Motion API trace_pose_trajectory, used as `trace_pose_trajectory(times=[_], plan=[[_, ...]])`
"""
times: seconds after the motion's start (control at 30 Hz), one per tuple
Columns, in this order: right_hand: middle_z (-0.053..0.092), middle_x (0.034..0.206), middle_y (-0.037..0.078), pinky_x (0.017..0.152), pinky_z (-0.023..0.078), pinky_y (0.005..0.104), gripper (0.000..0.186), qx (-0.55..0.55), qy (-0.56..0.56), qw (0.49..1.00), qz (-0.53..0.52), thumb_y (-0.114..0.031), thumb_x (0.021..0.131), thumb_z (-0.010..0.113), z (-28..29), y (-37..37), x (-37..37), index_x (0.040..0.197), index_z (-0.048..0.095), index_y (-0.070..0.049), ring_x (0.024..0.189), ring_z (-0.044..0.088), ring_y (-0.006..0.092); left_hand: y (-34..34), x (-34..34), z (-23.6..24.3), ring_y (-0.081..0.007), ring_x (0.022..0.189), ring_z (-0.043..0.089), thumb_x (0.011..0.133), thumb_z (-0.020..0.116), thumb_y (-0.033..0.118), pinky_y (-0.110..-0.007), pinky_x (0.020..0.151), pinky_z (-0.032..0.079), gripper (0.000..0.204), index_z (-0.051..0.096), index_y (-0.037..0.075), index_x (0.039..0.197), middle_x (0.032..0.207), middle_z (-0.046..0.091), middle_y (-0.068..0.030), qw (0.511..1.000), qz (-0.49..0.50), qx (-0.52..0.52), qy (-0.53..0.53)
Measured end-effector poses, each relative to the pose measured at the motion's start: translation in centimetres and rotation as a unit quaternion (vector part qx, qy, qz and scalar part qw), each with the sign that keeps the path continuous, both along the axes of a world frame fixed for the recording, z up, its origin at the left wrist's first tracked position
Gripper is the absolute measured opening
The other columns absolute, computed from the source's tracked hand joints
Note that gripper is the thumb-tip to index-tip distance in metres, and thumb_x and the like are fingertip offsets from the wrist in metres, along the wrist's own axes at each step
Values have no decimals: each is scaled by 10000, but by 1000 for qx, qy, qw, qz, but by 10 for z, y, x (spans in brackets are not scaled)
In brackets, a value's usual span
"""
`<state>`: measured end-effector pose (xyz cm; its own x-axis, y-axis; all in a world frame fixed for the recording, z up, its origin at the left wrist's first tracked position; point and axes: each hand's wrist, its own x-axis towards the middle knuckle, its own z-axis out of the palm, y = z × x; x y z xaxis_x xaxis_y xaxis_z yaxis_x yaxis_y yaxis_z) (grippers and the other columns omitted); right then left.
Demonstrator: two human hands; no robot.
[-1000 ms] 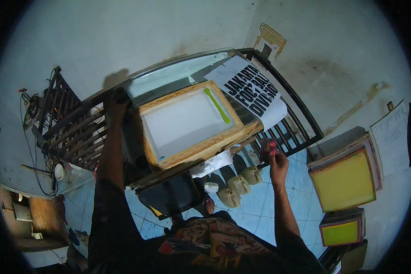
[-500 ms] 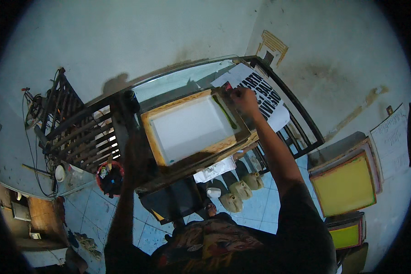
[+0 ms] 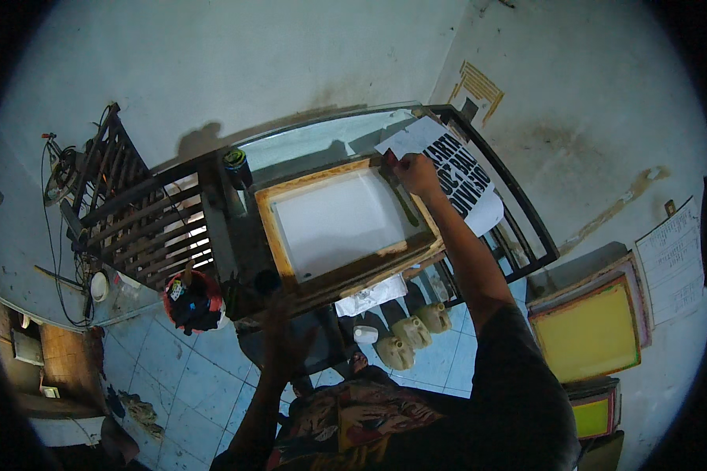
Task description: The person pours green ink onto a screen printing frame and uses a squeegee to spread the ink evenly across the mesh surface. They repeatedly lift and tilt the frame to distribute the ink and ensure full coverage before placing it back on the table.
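A wooden screen frame with white mesh lies on the dark bench. Along the inside of its right end runs a dark green strip of paste. My right hand is at the frame's far right corner, its fingers closed on a small dark red piece whose kind I cannot make out. In shadow, my left hand is held near the bench's front edge with its fingers apart, holding nothing visible. Close to the frame's left side are a dark jar and a dark round thing.
A printed white sheet lies right of the frame, over a dark slatted rack. A red bucket of dark cloth stands at left. Several jugs stand on the blue tiles below. Yellow screens lean against the right wall.
My left hand has come back toward me and to the right from the bench's left end. The dark jar and round thing show more plainly. My right hand stays at the far corner.
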<state>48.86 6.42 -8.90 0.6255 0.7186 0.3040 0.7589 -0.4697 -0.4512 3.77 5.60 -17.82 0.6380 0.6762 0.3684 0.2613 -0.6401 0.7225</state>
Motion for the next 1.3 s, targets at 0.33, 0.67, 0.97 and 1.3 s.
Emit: trace_pose_trajectory(times=[0.33, 0.67, 0.97, 1.3], plan=[[687, 810, 218, 757, 536, 438, 207, -24, -15, 999, -34, -208, 757, 687, -9, 4, 11, 833, 714, -18, 791, 681, 376, -2, 17, 2, -402, 1334, 388, 770, 698, 98, -486, 1095, 330, 691, 401, 44, 1392, 1419, 425, -223, 998, -2, 62, -33], [667, 794, 255, 765, 535, 451, 265, 6, -13, 1000, -16, -262, 794, 663, -9, -4, 18, 823, 727, -6, 776, 671, 405, -6, 19, 5, -428, 1348, 352, 750, 759, 129, -499, 1100, 318, 697, 421, 35, 1352, 1447, 360, -254, 1000, 8, 23, -15], [664, 758, 240, 720, 535, 438, 309, 15, -45, 998, 45, -301, 847, 637, 0, -12, 23, 770, 719, -13, 749, 666, 403, -10, 20, -3, -410, 1362, 340, 768, 732, 115, -496, 1122, 286, 678, 429, 46, 1371, 1450, 371, -235, 999, 29, 16, -6], [682, 768, 207, 691, 532, 421, 228, 18, -69, 997, 37, -234, 804, 668, -9, -10, 20, 836, 713, -13, 728, 679, 360, -14, 27, -5, -421, 1344, 365, 821, 693, 140, -491, 1125, 282, 624, 431, 17, 1374, 1428, 405, -245, 996, 71, 50, 5]])
